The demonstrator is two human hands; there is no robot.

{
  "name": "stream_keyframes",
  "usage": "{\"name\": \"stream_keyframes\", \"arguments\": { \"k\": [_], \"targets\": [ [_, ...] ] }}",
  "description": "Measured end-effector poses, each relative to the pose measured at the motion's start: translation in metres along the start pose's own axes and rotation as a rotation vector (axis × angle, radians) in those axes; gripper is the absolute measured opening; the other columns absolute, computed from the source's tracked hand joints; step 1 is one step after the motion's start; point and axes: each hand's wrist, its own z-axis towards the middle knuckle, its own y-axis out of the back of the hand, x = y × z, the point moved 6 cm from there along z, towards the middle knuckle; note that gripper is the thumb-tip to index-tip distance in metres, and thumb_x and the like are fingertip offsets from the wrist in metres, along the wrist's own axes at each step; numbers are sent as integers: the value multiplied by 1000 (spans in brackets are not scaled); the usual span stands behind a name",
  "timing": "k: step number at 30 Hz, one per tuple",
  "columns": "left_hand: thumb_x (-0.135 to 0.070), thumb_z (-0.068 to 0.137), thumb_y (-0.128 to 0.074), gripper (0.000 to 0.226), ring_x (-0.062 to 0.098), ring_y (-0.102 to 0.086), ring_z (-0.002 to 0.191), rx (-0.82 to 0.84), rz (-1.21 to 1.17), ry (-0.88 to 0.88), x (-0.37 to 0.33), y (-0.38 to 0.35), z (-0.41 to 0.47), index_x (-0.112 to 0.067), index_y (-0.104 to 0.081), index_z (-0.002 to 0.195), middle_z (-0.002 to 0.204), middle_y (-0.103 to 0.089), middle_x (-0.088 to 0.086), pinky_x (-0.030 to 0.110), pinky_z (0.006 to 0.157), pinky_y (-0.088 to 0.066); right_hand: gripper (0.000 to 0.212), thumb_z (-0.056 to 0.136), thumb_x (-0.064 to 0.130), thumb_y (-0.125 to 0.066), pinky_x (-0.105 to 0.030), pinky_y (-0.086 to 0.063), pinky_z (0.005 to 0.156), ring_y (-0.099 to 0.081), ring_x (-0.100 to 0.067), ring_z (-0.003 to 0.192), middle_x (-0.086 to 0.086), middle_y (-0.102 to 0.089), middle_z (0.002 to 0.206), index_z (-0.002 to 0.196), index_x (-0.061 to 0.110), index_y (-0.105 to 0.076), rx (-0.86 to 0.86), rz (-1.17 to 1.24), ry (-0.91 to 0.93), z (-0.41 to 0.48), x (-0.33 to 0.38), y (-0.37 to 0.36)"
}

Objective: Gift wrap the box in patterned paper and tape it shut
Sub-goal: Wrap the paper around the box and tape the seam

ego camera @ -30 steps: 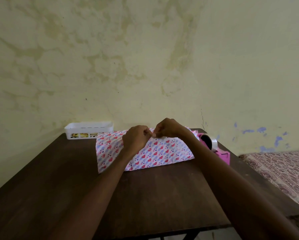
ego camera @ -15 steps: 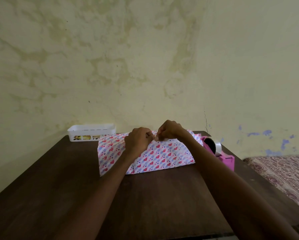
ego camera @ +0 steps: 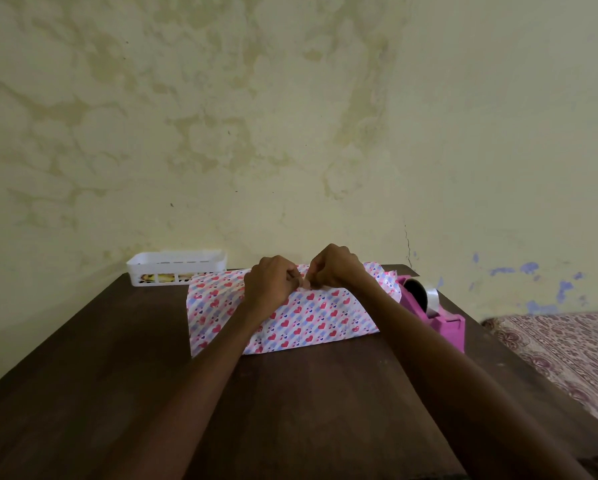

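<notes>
A long box covered in white paper with red and blue hearts (ego camera: 301, 318) lies across the far half of the dark wooden table (ego camera: 117, 393). Both my hands sit on its top edge, close together. My left hand (ego camera: 270, 284) and my right hand (ego camera: 334, 268) have curled fingers that pinch something small between them at the paper's seam; it is too small to tell whether it is tape or the paper edge. A pink tape dispenser (ego camera: 436, 315) with a clear roll stands just right of the box.
A white slotted plastic basket (ego camera: 176, 268) stands at the table's back left against the stained wall. A patterned bed cover (ego camera: 567, 348) lies to the right of the table. Bare tabletop stretches between the box and me.
Both hands stay pinched together on the box's top. The view has shifted slightly; the hands barely moved.
</notes>
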Motion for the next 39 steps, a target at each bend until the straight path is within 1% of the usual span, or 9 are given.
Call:
{"name": "stream_keyframes", "arguments": {
  "k": [7,13,18,21,25,31,34,36,39],
  "targets": [
    [-34,90,-63,21,18,-62,82,-7,7,44,2,-2,1,-19,-74,98,97,-71,2,24,75,-46,12,76,18,-78,-22,-45,59,-66,-18,88,-3,-74,92,87,15,-77,-6,47,-52,2,-4,3],
    [-27,86,-68,13,16,-60,75,-12,-34,109,6,-4,5,-18,-76,91,93,-72,0,26,72,-48,21,72,27,-82,-29,-50,72,-63,-21,92,-3,-71,96,89,17,-79,-9,65,-154,7,-8,1],
    [-31,83,-72,14,18,-63,84,9,-72,145,10,-7,10,-20,-77,91,99,-72,-1,27,70,-46,26,66,32,-87,-33,-57,79,-65,-20,86,-2,-71,90,86,17,-78,-46,95,-224,6,-9,-1],
    [-41,84,-70,26,19,-62,90,106,-88,142,10,-11,14,-19,-73,97,103,-69,-3,27,75,-46,19,69,26,-84,-31,-57,74,-66,-20,85,-4,-71,90,84,16,-78,-60,104,-216,4,-9,0],
    [-42,83,-70,28,18,-61,84,135,-33,170,14,-14,18,-18,-70,96,98,-69,-1,26,69,-42,3,77,17,-76,-25,-48,61,-65,-18,79,-4,-73,88,80,15,-76,-80,103,-151,-1,-7,-1],
    [-32,84,-70,18,19,-63,78,61,32,178,4,-10,24,-16,-72,91,92,-70,2,24,67,-45,14,82,4,-69,-34,-58,74,-67,-19,82,-5,-73,93,78,18,-69,-157,107,13,-14,0,12],
    [-22,92,-59,15,17,-64,84,-66,54,37,-8,-6,22,-18,-73,92,97,-72,1,23,71,-47,28,83,-7,-55,-39,-59,76,-68,-21,81,-5,-72,90,83,17,-70,-238,40,78,-31,-4,22],
    [-27,95,-54,20,18,-64,94,-69,44,-59,-18,-7,23,-19,-71,103,108,-70,1,26,80,-48,31,82,-9,-54,-37,-59,77,-68,-20,82,-5,-73,94,89,15,-74,-227,-12,103,-42,-13,26],
    [-53,96,-43,54,27,-47,128,217,240,-92,-23,-27,28,-20,-46,138,141,-50,6,42,105,-37,34,83,-5,-59,-28,-50,75,-64,-18,94,-2,-72,109,103,17,-76,-215,-162,164,-59,-23,28]
  ]
}}
